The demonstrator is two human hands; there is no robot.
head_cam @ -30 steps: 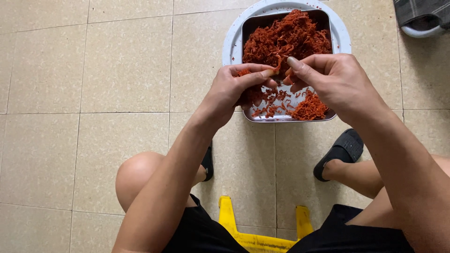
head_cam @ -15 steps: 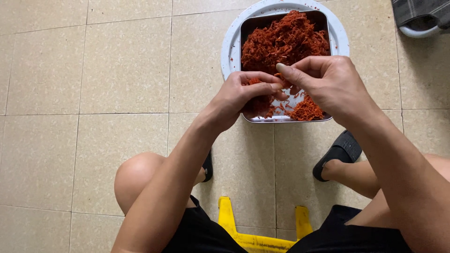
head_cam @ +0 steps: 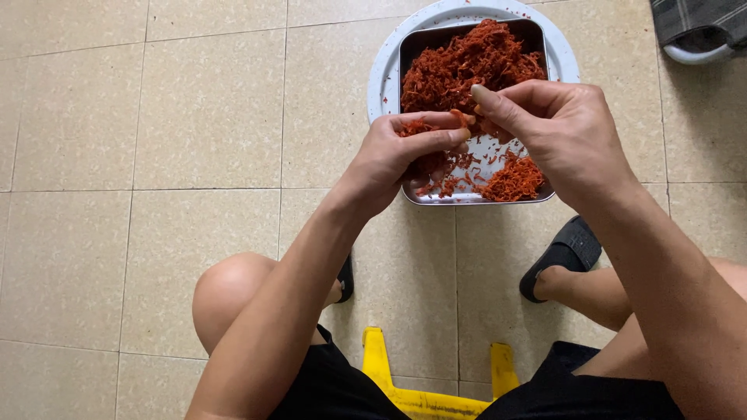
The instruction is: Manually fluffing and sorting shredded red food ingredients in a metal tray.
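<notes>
So the red shredded stuff (head_cam: 467,70) is piled in a square metal tray (head_cam: 475,194), thick at the far end and thinner near me, with bare metal showing in the middle. The tray sits inside a round pale blue basin (head_cam: 381,78) on the tiled floor (head_cam: 156,155).

From my feed, the left hand (head_cam: 401,152) is over the near side of the tray with fingers curled in and pinched shut on a small clump of the red shreds. The right hand (head_cam: 556,128) is right next to it, thumb and fingertips drawn together at the same clump, nearly touching the left.

Further out: black sandal (head_cam: 564,253) on the right foot, yellow stool (head_cam: 428,389) under me, and a grey cloth (head_cam: 692,23) top right.
</notes>
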